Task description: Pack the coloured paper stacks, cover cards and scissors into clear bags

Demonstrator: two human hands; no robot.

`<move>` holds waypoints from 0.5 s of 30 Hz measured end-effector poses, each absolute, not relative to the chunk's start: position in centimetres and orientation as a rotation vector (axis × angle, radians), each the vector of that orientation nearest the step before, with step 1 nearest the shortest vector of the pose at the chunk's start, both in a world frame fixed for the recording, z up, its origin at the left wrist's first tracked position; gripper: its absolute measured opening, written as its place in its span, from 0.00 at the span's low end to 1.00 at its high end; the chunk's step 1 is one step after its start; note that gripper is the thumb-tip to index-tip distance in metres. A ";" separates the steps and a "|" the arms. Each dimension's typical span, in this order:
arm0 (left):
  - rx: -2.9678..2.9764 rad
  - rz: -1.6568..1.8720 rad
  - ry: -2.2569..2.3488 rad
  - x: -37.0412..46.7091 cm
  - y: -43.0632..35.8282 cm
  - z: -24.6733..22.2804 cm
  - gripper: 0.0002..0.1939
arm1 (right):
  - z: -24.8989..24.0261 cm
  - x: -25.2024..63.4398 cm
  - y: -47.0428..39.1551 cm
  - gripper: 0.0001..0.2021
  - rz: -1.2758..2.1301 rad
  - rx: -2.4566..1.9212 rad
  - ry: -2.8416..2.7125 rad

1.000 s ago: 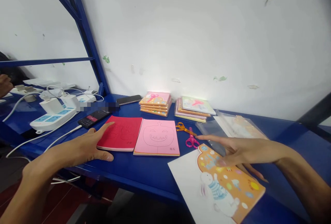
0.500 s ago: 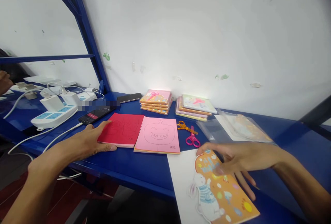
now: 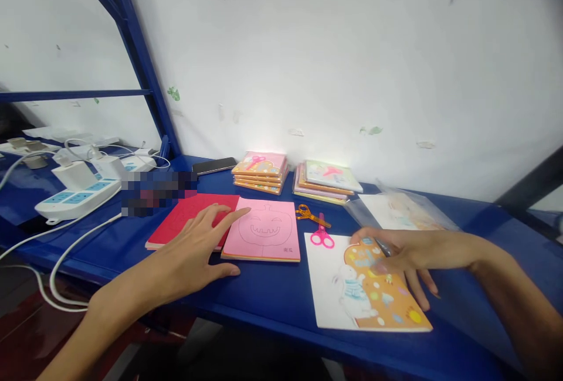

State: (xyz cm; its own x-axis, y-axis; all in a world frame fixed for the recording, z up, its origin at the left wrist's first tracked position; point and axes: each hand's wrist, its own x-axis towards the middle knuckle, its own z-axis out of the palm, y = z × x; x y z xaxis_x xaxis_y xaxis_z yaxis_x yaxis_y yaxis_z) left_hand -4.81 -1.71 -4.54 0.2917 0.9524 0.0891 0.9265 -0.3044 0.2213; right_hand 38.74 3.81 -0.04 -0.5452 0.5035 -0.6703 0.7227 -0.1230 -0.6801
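My left hand (image 3: pixel 193 246) is open, its fingers spread over the red paper pad (image 3: pixel 173 223). Its fingertips reach the left edge of the pink pad (image 3: pixel 268 234), which has a pumpkin outline drawn on it. My right hand (image 3: pixel 400 258) grips the top of a booklet (image 3: pixel 396 305) with an orange cover and a white rabbit, thumb on its face. A dark slim object (image 3: pixel 382 247) shows beside those fingers; I cannot make out its kind. Pink scissors (image 3: pixel 322 237) lie by the booklet's top left corner, with orange scissors (image 3: pixel 308 214) just behind.
Two stacks of wrapped booklets (image 3: pixel 259 171) (image 3: pixel 329 177) stand against the wall. A clear plastic sleeve (image 3: pixel 409 208) lies at the back right. On the left are a white power strip (image 3: pixel 79 196) with cables, a dark phone (image 3: pixel 214 166) and a blurred-out patch.
My left hand has moved right from the red pad's left edge to the pink pad's edge. The red pad has shifted left. The rabbit booklet now lies farther back on the table in my right hand.
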 end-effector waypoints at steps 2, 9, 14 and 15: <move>2.401 0.274 1.772 -4.2 -1.6 -4.5 0.42 | -0.2 38.7 3.8 0.34 -1.733 1.435 1.965; 2.415 0.219 1.772 -3.7 -1.3 -4.1 0.38 | -0.5 37.2 3.8 0.41 -1.654 1.558 2.107; 2.426 0.265 1.738 -3.4 -1.2 -3.6 0.39 | -1.0 37.2 4.1 0.45 -1.515 1.735 2.186; 2.448 0.337 1.717 -3.3 -1.1 -3.3 0.37 | -1.1 37.4 4.2 0.46 -1.474 1.781 2.192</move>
State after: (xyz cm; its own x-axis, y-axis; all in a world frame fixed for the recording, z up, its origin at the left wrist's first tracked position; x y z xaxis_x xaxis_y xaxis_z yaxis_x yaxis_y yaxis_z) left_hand -3.31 -1.09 -3.30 0.3269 0.9391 0.1057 0.9096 -0.3430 0.2347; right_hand 37.37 4.19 -1.07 -0.3744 0.7892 -0.4868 0.7485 -0.0526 -0.6610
